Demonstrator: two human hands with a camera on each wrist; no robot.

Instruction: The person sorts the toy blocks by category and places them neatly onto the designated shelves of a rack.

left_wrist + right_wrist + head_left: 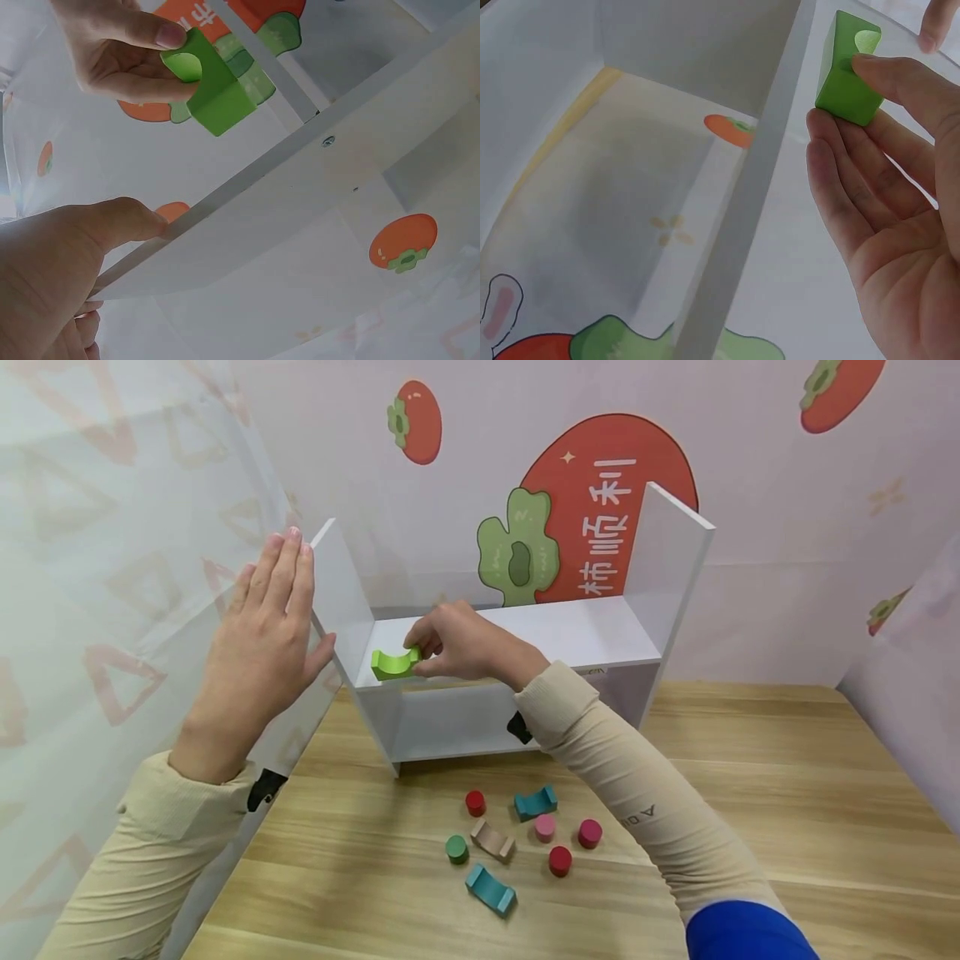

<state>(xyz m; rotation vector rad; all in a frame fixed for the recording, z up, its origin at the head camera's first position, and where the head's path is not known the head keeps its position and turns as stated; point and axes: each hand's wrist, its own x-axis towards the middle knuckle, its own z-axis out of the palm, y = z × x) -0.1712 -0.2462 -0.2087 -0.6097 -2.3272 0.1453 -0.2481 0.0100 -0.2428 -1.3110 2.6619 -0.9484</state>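
My right hand (pixel 468 643) pinches a bright green arch-shaped block (pixel 392 665) by one end, between thumb and fingers. The block is at the left end of the upper board of a white shelf (pixel 592 635), its hollow facing up; whether it touches the board is hard to tell. In the right wrist view the thumb lies on one side of the green block (pixel 849 71), fingers on the other. My left hand (pixel 258 647) lies with straight fingers against the shelf's left side panel (pixel 247 187), its thumb at the panel's front edge.
On the wooden table (pixel 787 793) before the shelf lie two blue arch blocks (pixel 491 890), a tan arch block (pixel 492 842), a green cylinder (pixel 457 849) and several red and pink cylinders (pixel 560 861). A patterned cloth (pixel 780 568) hangs behind and along both sides.
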